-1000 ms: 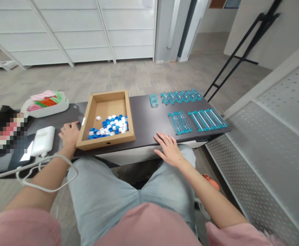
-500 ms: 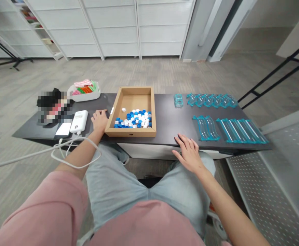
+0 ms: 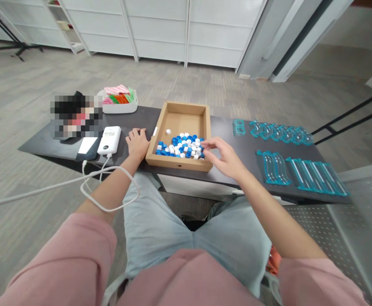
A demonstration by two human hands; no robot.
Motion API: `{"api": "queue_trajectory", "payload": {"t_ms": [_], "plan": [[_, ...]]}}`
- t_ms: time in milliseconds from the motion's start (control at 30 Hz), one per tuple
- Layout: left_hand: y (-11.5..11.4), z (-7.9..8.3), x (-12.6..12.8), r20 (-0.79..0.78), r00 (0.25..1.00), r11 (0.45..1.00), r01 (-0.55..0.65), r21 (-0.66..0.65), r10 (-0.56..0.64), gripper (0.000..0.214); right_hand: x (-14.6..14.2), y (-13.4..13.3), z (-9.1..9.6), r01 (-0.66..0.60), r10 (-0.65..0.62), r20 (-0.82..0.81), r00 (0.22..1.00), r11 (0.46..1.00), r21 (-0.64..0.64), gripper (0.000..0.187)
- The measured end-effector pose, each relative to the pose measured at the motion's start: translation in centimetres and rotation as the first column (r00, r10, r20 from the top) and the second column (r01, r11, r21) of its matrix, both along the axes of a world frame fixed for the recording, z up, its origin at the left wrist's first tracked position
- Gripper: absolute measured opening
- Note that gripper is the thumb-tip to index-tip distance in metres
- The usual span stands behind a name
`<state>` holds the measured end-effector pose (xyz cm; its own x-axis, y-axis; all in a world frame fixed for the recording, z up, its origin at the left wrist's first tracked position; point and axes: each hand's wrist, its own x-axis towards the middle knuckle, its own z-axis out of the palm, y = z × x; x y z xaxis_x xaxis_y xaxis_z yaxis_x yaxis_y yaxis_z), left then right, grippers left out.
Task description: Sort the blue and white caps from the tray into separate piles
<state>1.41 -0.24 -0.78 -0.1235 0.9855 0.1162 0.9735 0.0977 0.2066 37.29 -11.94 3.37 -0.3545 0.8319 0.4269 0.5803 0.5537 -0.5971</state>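
A shallow cardboard box [image 3: 206, 123] rests on the dark table, with many small blue and white hexagonal pieces [image 3: 186, 146] heaped along its near side. One white piece [image 3: 168, 131] lies apart from the heap. My left hand [image 3: 137, 143] is spread on the tabletop against the left wall of the box and holds nothing. My right hand [image 3: 224, 158] reaches over the right wall, its fingertips at the right end of the heap. Its thumb and fingers are apart, and I see no piece between them.
A white power bank [image 3: 109, 140] with white cables [image 3: 122, 168] lies left of my left hand, beside a dark phone-like device [image 3: 88, 146]. Behind them stands a white basket [image 3: 120, 109] of colourful packets. Several clear teal-edged plastic parts [image 3: 273, 168] lie in groups at the right.
My right hand has moved left and forward from the table's front edge to the pieces in the box. The left hand stays beside the box. The whole view has shifted slightly.
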Motion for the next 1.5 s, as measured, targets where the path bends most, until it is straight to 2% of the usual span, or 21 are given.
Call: {"api": "queue_trajectory", "payload": {"t_ms": [67, 100, 167, 233, 267, 333, 433, 533, 667, 767, 900, 967, 1033, 1100, 1200, 1333, 1500], "plan": [[0.0, 0.0, 0.0, 0.015, 1.000, 1.000, 0.006, -0.006, -0.006, 0.069, -2.8, 5.0, 0.4, -0.068, 0.072, 0.117, 0.991, 0.997, -0.039, 0.046], [0.0, 0.0, 0.0, 0.021, 1.000, 1.000, 0.009, -0.010, -0.009, 0.070, -4.1, 7.2, 0.3, -0.033, 0.049, 0.207, 0.977, 0.996, -0.082, 0.054], [0.1, 0.0, -0.1, 0.028, 1.000, 1.000, 0.012, -0.015, -0.012, 0.070, -6.3, 10.5, -0.1, 0.123, -0.027, 0.405, 0.914, 0.969, -0.213, 0.070], [0.1, -0.2, -0.1, 0.026, 1.000, 1.000, 0.013, -0.013, -0.013, 0.070, -7.9, 12.3, -0.5, 0.268, -0.060, 0.558, 0.828, 0.915, -0.300, 0.078], [0.1, -0.2, -0.1, 0.025, 1.000, 1.000, 0.013, -0.008, -0.013, 0.069, -8.4, 12.8, -0.7, 0.302, -0.054, 0.598, 0.799, 0.897, -0.323, 0.080], [0.1, -0.4, -0.2, 0.026, 1.000, 1.000, 0.017, 0.004, -0.017, 0.069, -9.0, 13.1, -1.0, 0.290, -0.020, 0.612, 0.790, 0.892, -0.346, 0.084], [0.1, -0.6, -0.3, 0.032, 0.999, 0.999, 0.029, 0.015, -0.029, 0.068, -8.9, 12.8, -1.4, 0.159, 0.104, 0.563, 0.820, 0.903, -0.399, 0.089], [0.1, -0.6, -0.3, 0.032, 0.999, 0.999, 0.032, 0.014, -0.032, 0.067, -8.3, 12.6, -1.9, 0.017, 0.243, 0.526, 0.815, 0.897, -0.441, 0.095], [0.0, -0.6, -0.3, 0.028, 0.999, 0.999, 0.033, 0.016, -0.033, 0.067, -8.0, 12.4, -2.5, -0.101, 0.334, 0.493, 0.803, 0.893, -0.439, 0.090], [0.0, -0.6, -0.3, 0.022, 0.999, 0.999, 0.034, 0.019, -0.035, 0.067, -8.2, 12.3, -2.8, -0.105, 0.314, 0.492, 0.812, 0.908, -0.406, 0.082], [0.1, -0.7, -0.4, 0.014, 0.999, 0.999, 0.036, 0.021, -0.036, 0.066, -8.3, 12.5, -2.9, 0.026, 0.145, 0.532, 0.834, 0.953, -0.300, 0.068], [0.1, -0.7, -0.4, 0.017, 0.999, 0.999, 0.034, 0.022, -0.034, 0.066, -8.1, 12.7, -2.8, 0.089, 0.064, 0.527, 0.847, 0.962, -0.259, 0.063], [0.1, -0.7, -0.4, 0.023, 0.999, 0.999, 0.032, 0.017, -0.033, 0.066, -7.9, 12.8, -2.9, 0.112, 0.034, 0.511, 0.859, 0.961, -0.253, 0.059], [0.1, -0.7, -0.4, 0.028, 0.999, 0.999, 0.032, 0.009, -0.032, 0.067, -7.8, 12.7, -3.0, 0.065, 0.080, 0.497, 0.864, 0.961, -0.269, 0.063], [0.2, -0.7, -0.4, 0.033, 0.999, 0.999, 0.032, 0.006, -0.032, 0.068, -7.8, 12.6, -3.4, -0.085, 0.223, 0.456, 0.861, 0.949, -0.303, 0.082], [0.2, -0.7, -0.4, 0.034, 0.999, 1.000, 0.025, 0.005, -0.026, 0.068, -8.0, 12.5, -3.6, -0.207, 0.319, 0.375, 0.870, 0.928, -0.309, 0.062], [0.2, -0.7, -0.3, 0.025, 0.999, 1.000, 0.030, 0.003, -0.030, 0.067, -8.3, 12.2, -3.1, -0.131, 0.233, 0.457, 0.859, 0.961, -0.243, 0.050]]}}
